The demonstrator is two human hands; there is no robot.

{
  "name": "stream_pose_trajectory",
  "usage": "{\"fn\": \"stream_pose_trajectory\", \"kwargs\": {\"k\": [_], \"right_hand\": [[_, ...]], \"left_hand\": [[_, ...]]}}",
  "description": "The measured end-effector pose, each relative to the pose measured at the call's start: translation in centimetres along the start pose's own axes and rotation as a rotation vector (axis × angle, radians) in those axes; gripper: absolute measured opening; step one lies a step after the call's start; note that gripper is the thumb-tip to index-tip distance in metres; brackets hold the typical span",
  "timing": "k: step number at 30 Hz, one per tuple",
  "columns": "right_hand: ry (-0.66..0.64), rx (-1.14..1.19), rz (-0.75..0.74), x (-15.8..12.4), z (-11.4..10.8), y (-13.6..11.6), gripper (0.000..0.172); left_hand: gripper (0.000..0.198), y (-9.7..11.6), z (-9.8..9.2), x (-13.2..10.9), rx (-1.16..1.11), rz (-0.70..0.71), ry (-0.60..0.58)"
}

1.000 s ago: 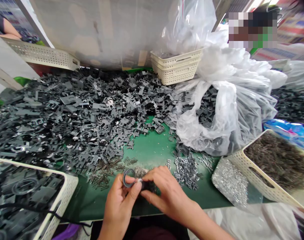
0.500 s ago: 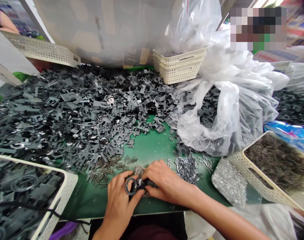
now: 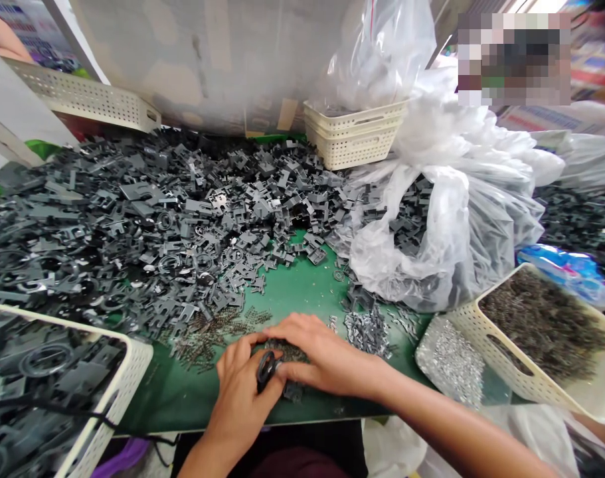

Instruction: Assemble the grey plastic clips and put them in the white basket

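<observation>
My left hand (image 3: 240,388) and my right hand (image 3: 315,355) meet low over the green mat (image 3: 302,292) near the table's front edge. Both pinch the same small dark grey plastic ring part (image 3: 265,367), held on edge between the fingertips. The right fingers cover most of the part's other end. Under the hands lies a small heap of tiny dark springs (image 3: 210,332). Just right of my right hand sits a little pile of small silvery metal pieces (image 3: 366,330).
A wide heap of grey plastic parts (image 3: 147,226) covers the table's left and middle. A cream basket (image 3: 58,392) of parts stands front left, a basket of springs (image 3: 546,332) front right, a clear tray of shiny bits (image 3: 451,362), plastic bags (image 3: 456,219), stacked baskets (image 3: 354,133) behind.
Both hands have come down from above the mat to rest on it. The ring part, first flat and facing me, is now turned edge-on between my fingers.
</observation>
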State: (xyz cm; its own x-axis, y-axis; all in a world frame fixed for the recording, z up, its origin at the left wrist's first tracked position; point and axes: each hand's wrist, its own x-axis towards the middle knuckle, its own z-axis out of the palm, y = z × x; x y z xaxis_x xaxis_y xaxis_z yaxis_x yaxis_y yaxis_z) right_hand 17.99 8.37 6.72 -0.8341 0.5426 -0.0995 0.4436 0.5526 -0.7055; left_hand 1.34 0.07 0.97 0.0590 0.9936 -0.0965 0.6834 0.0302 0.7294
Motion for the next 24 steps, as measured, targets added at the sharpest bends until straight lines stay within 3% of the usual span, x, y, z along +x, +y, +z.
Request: {"fn": "stream_pose_trajectory", "kwargs": {"k": [3,8,12,14,16,24], "right_hand": [[-0.023,0.148,-0.065,0.6,0.5,0.1,0.012],[0.021,0.335,0.186,0.3,-0.7,1.3,0.011],[-0.056,0.057,0.166,-0.2,-2.3,1.7,0.018],[-0.116,-0.067,0.096,-0.1,-2.5,1.6,0.012],[-0.155,-0.131,0.022,0.2,-2.3,1.5,0.006],[-0.246,-0.313,-0.123,1.2,-2.5,1.5,0.018]], "left_hand": [[0.026,0.0,-0.3,0.1,-0.004,-0.006,-0.025],[0.021,0.1,-0.4,0.0,0.015,-0.027,-0.018],[0.019,-0.1,-0.1,0.0,0.026,0.002,0.001],[0.019,-0.1,0.0,0.0,0.032,0.010,0.015],[0.019,-0.2,0.0,0.0,0.037,0.006,0.016],[0.018,-0.2,0.1,0.0,0.056,0.012,0.035]]}}
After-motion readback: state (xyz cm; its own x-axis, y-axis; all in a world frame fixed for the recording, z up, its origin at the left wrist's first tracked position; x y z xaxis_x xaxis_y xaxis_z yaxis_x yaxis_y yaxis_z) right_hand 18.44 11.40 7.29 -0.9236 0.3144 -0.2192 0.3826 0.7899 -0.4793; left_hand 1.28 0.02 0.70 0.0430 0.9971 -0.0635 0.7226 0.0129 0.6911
